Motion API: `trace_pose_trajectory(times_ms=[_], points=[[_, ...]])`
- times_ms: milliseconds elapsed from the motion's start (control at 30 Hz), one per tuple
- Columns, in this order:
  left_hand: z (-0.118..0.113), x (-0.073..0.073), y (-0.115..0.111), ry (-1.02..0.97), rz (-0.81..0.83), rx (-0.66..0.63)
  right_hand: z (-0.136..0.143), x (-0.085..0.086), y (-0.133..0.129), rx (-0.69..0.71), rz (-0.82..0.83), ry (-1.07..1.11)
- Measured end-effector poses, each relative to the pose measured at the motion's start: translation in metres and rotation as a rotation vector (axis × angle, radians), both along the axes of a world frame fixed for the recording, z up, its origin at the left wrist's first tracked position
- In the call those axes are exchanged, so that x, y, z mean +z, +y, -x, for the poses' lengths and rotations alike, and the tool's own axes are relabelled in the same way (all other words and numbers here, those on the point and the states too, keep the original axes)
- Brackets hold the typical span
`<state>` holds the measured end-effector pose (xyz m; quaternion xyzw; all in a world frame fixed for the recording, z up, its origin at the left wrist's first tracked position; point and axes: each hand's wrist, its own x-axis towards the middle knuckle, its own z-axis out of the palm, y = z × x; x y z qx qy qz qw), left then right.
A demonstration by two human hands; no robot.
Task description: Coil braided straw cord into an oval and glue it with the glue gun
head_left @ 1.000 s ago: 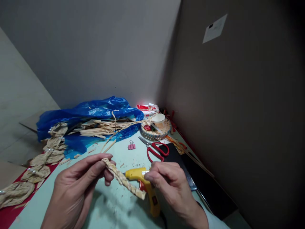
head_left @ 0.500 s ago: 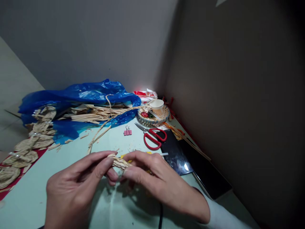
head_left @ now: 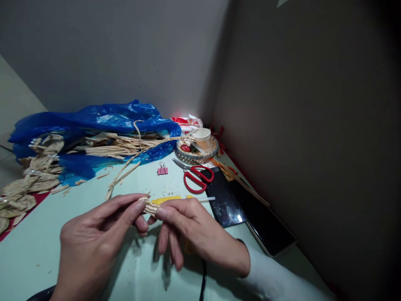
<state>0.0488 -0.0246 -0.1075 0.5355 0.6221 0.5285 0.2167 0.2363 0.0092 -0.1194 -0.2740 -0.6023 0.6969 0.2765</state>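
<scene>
Left hand [head_left: 98, 236] and right hand [head_left: 192, 225] pinch the braided strip [head_left: 151, 208] between their fingers; light, even pressure should keep it untwisted.

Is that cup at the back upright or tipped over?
Upright: the cup shows its round rim on top, its side below.

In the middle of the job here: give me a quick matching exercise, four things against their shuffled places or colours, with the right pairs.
1. braided piece
2. binder clip
3. scissors
4. cup

A. red handles
B. on the round woven piece
C. pinched by the left hand and right hand
D. pink

Pairs: 1-C; 2-D; 3-A; 4-B.
</scene>
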Motion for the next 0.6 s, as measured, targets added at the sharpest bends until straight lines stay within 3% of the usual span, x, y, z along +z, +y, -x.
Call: trace_pose_trajectory(times_ms=[100,333,600], points=[[0.008,0.002,0.002,-0.001,0.027,0.001,-0.006,0.004,0.003,0.066,0.032,0.060],[0.008,-0.007,-0.001,-0.015,-0.005,0.080,-0.012,0.023,0.002,0.022,0.032,-0.026],[0.005,-0.017,-0.006,0.151,-0.077,0.139,-0.011,0.019,-0.003,0.007,-0.107,-0.184]])
